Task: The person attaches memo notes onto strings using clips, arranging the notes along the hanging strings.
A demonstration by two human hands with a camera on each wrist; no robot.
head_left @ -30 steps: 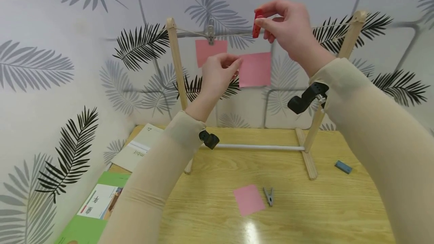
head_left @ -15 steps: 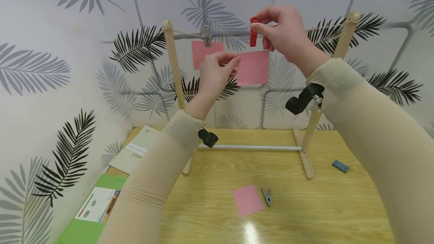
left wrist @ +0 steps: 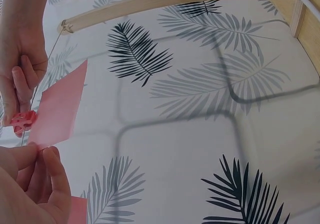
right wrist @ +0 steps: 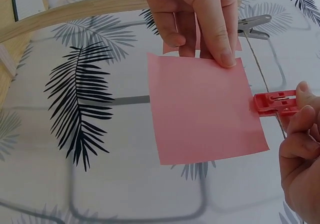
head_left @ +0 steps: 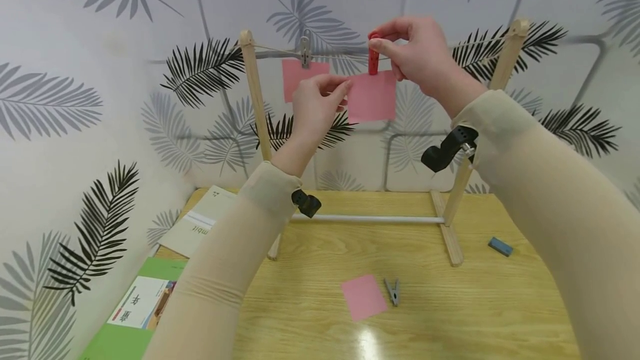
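Note:
A square pink paper hangs just below the string, its left upper edge pinched between thumb and fingers of my left hand. My right hand pinches a red clothespin by its upper end. In the right wrist view the clothespin's tip meets the paper's edge, beside the string. Whether its jaws have the paper between them is hard to tell. To the left, a grey clothespin holds another pink paper on the string, partly hidden by my left hand.
Two wooden posts carry the string, joined low down by a white rod. On the table lie a third pink paper, a spare grey clothespin and a blue block. Booklets lie at the left.
My right hand has lowered the red clothespin from above the string to the top edge of the pink paper. The left hand keeps its pinch, with the paper raised slightly.

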